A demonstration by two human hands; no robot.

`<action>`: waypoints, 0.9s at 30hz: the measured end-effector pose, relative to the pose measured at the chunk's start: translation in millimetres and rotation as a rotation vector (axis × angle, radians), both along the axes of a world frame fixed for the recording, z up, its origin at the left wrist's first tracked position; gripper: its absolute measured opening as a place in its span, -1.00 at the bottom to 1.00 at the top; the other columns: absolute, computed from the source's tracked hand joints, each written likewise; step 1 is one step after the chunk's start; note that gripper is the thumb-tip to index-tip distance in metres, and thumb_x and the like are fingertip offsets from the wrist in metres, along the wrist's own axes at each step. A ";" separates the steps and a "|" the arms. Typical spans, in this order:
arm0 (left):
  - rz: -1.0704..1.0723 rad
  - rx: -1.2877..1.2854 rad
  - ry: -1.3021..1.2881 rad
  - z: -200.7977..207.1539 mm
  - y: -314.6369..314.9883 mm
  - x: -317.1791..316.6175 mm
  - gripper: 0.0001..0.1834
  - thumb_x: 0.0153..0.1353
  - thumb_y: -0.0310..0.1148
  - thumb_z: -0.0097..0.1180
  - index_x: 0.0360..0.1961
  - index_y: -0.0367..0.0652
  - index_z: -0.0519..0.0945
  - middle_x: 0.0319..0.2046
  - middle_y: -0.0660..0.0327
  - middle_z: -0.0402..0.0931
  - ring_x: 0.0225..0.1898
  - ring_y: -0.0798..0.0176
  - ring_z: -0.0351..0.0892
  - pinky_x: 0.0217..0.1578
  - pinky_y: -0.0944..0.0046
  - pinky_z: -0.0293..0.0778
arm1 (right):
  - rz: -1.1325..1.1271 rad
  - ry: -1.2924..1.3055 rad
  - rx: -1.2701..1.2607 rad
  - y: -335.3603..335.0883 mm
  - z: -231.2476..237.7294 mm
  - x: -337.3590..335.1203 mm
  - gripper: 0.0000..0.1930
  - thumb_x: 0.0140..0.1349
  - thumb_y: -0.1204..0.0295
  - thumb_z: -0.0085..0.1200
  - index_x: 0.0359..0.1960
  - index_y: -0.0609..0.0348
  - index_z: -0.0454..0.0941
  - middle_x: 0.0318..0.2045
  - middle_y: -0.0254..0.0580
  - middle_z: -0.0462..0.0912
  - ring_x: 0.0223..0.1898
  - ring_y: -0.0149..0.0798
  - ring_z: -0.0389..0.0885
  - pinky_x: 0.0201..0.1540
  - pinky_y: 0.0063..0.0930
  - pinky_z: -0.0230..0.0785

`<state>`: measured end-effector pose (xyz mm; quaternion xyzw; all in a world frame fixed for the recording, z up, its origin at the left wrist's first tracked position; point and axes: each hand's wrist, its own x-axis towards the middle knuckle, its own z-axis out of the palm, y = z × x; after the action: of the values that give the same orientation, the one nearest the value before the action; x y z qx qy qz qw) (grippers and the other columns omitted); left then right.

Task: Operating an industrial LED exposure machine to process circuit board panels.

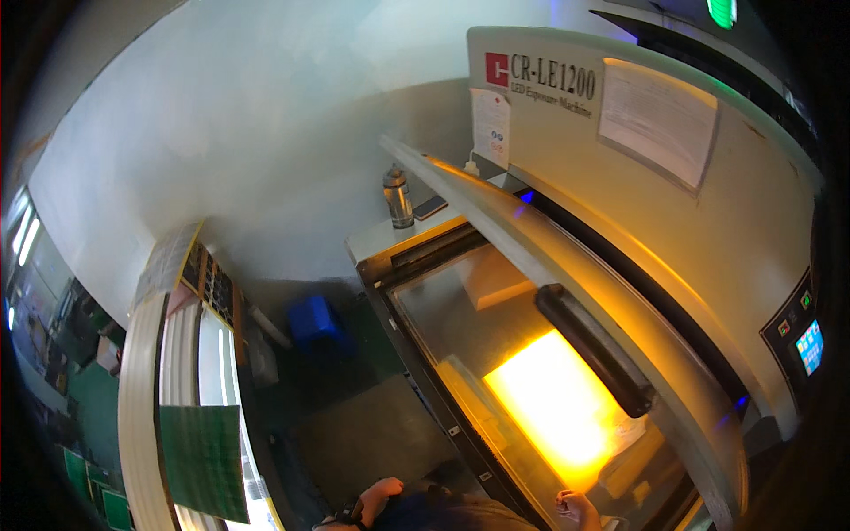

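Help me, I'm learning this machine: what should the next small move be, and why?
Probably raise the right hand toward the black handle: the lid stands open at a slant over the glass bed, where a patch glows brightly, and that hand is low in view, off the handle.

The machine housing (744, 203) looked smooth and painted, with a soft satin sheen, and the notice (660, 119) on it was paper, apparently behind clear film. The lid (496, 217) had a smooth, pale edge; its handle (589, 345) looked like dark plastic, faintly glossy. The bed (434, 301) below was smooth, see-through and shiny like glass. The bottle (399, 202) was clear and glossy, glass or plastic being impossible to tell. The blue bin-like object (314, 320) looked plastic, the green panel (202, 460) appeared faintly streaked, and the wall (266, 106) was matt.
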<state>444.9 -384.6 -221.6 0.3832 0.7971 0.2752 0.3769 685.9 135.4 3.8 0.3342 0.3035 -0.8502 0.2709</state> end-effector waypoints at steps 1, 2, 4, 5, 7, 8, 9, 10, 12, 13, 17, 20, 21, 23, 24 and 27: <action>0.071 -0.166 -0.095 15.9 29.4 3.0 -0.75 -0.02 -0.34 -0.02 -0.35 -0.16 0.64 -0.38 0.04 0.60 -0.26 -0.02 0.58 -0.24 0.07 0.48 | -0.060 -0.003 -0.011 4.6 -15.5 18.4 -0.89 -0.08 0.63 -0.16 -0.63 0.21 0.43 -0.74 -0.27 0.28 -0.73 -0.41 0.18 -0.70 -0.50 -0.02; 0.172 -0.343 -0.179 28.4 45.7 10.8 -0.71 0.01 -0.32 -0.07 -0.36 -0.25 0.61 -0.35 -0.02 0.59 -0.25 -0.01 0.59 -0.24 0.10 0.46 | -0.039 -0.010 0.225 3.4 -26.8 30.8 -0.90 -0.09 0.62 -0.15 -0.63 0.22 0.43 -0.74 -0.28 0.29 -0.73 -0.41 0.18 -0.70 -0.50 -0.02; 0.134 -0.327 -0.089 24.0 36.8 24.7 -0.71 0.01 -0.33 -0.07 -0.33 -0.25 0.61 -0.33 -0.02 0.59 -0.24 -0.02 0.59 -0.23 0.09 0.46 | 0.023 0.076 0.435 13.7 -59.0 30.6 -0.91 -0.11 0.62 -0.15 -0.62 0.23 0.43 -0.74 -0.29 0.29 -0.74 -0.41 0.17 -0.71 -0.51 -0.02; 0.055 -0.285 -0.018 19.2 22.6 33.2 -0.70 0.02 -0.33 -0.07 -0.31 -0.24 0.62 -0.31 -0.01 0.59 -0.22 -0.03 0.58 -0.21 0.07 0.46 | 0.002 0.141 0.418 15.5 -81.1 39.8 -0.92 -0.12 0.62 -0.15 -0.62 0.24 0.42 -0.74 -0.29 0.29 -0.74 -0.42 0.17 -0.71 -0.52 -0.02; 0.012 -0.361 -0.153 31.2 16.4 34.2 -0.71 0.03 -0.35 -0.08 -0.31 -0.25 0.61 -0.28 -0.01 0.59 -0.21 -0.07 0.57 -0.19 0.05 0.46 | -0.005 0.021 0.407 14.1 -76.7 35.4 -0.92 -0.14 0.60 -0.15 -0.63 0.24 0.43 -0.74 -0.28 0.31 -0.76 -0.41 0.19 -0.72 -0.52 0.02; -0.020 -0.396 -0.273 31.1 23.0 29.9 -0.72 0.05 -0.37 -0.10 -0.31 -0.25 0.60 -0.26 -0.01 0.59 -0.20 -0.11 0.57 -0.17 0.02 0.46 | -0.051 0.030 0.386 13.4 -76.2 38.4 -0.89 -0.15 0.61 -0.19 -0.66 0.22 0.42 -0.75 -0.27 0.33 -0.77 -0.41 0.21 -0.72 -0.53 0.04; -0.037 -0.401 -0.273 31.6 28.1 26.7 -0.72 0.05 -0.37 -0.10 -0.31 -0.25 0.60 -0.26 -0.01 0.59 -0.20 -0.11 0.57 -0.17 0.02 0.46 | -0.068 0.024 0.385 11.1 -74.5 40.0 -0.89 -0.15 0.61 -0.19 -0.66 0.22 0.42 -0.75 -0.27 0.33 -0.77 -0.41 0.21 -0.72 -0.53 0.04; -0.168 -0.367 -0.153 28.2 27.8 21.3 -0.72 0.05 -0.36 -0.09 -0.31 -0.25 0.60 -0.28 -0.02 0.59 -0.22 -0.12 0.56 -0.18 0.01 0.45 | -0.042 0.034 0.496 5.5 -67.9 36.8 -0.88 -0.15 0.60 -0.20 -0.67 0.21 0.42 -0.75 -0.27 0.33 -0.77 -0.42 0.22 -0.73 -0.54 0.03; -0.326 -0.320 -0.035 20.7 43.4 12.9 -0.73 0.05 -0.35 -0.08 -0.32 -0.24 0.60 -0.29 -0.02 0.59 -0.25 -0.14 0.56 -0.19 -0.01 0.45 | -0.039 0.028 0.619 -0.9 -60.6 37.3 -0.87 -0.15 0.59 -0.20 -0.68 0.20 0.42 -0.76 -0.27 0.33 -0.77 -0.43 0.22 -0.73 -0.55 0.03; -0.272 -0.452 -0.017 16.5 60.5 9.0 -0.72 0.03 -0.33 -0.05 -0.31 -0.24 0.61 -0.29 -0.03 0.59 -0.25 -0.13 0.56 -0.20 0.00 0.45 | -0.025 0.024 0.628 -1.7 -60.9 38.3 -0.87 -0.14 0.59 -0.20 -0.68 0.19 0.43 -0.77 -0.29 0.32 -0.77 -0.44 0.22 -0.73 -0.56 0.02; -0.427 -0.473 0.083 26.9 142.9 -5.3 -0.71 0.02 -0.31 -0.04 -0.31 -0.22 0.63 -0.28 -0.03 0.60 -0.25 -0.12 0.58 -0.20 -0.02 0.46 | -0.035 0.012 0.602 -4.6 -77.2 37.5 -0.87 -0.13 0.57 -0.17 -0.66 0.20 0.46 -0.77 -0.34 0.33 -0.77 -0.46 0.22 -0.73 -0.56 0.03; -0.723 -0.313 0.212 46.2 216.2 -18.4 -0.70 0.01 -0.32 -0.06 -0.33 -0.20 0.65 -0.29 -0.02 0.62 -0.24 -0.12 0.60 -0.19 -0.07 0.48 | -0.103 0.055 0.567 -6.3 -83.0 47.7 -0.88 -0.12 0.57 -0.15 -0.65 0.19 0.48 -0.75 -0.37 0.35 -0.76 -0.47 0.23 -0.73 -0.56 0.04; -0.750 -0.291 0.233 48.8 237.0 -20.6 -0.70 0.01 -0.32 -0.06 -0.33 -0.20 0.65 -0.29 -0.02 0.62 -0.24 -0.12 0.60 -0.19 -0.07 0.48 | -0.135 0.055 0.591 -5.8 -83.7 51.5 -0.88 -0.12 0.57 -0.15 -0.65 0.19 0.48 -0.75 -0.37 0.35 -0.76 -0.47 0.23 -0.73 -0.56 0.04; -0.542 -0.354 0.019 36.5 253.8 -21.0 -0.70 0.01 -0.31 -0.02 -0.32 -0.25 0.63 -0.32 -0.01 0.63 -0.26 -0.16 0.60 -0.24 -0.07 0.49 | -0.131 0.047 0.641 -9.5 -87.8 53.4 -0.87 -0.09 0.55 -0.12 -0.64 0.16 0.50 -0.74 -0.37 0.38 -0.75 -0.48 0.25 -0.72 -0.57 0.06; -0.487 -0.391 0.056 -21.6 209.1 -47.0 -0.77 0.06 -0.28 -0.02 -0.41 -0.19 0.61 -0.30 -0.02 0.60 -0.32 -0.10 0.59 -0.28 -0.04 0.49 | -0.079 0.099 0.639 -10.5 -80.2 24.2 -0.87 -0.09 0.55 -0.12 -0.64 0.16 0.50 -0.74 -0.37 0.38 -0.75 -0.48 0.25 -0.72 -0.57 0.06; -0.850 -0.072 0.284 -26.2 203.5 -43.1 -0.80 0.13 -0.31 -0.04 -0.41 -0.17 0.59 -0.34 -0.01 0.58 -0.35 -0.09 0.58 -0.32 0.02 0.51 | -0.104 0.051 0.714 -11.2 -86.5 34.6 -0.87 -0.09 0.53 -0.11 -0.65 0.14 0.51 -0.74 -0.37 0.39 -0.74 -0.48 0.27 -0.70 -0.58 0.07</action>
<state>401.9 -181.1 -247.8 0.6973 0.6217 0.0127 0.3565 720.6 124.1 -82.6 0.4014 0.5707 -0.7112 0.0860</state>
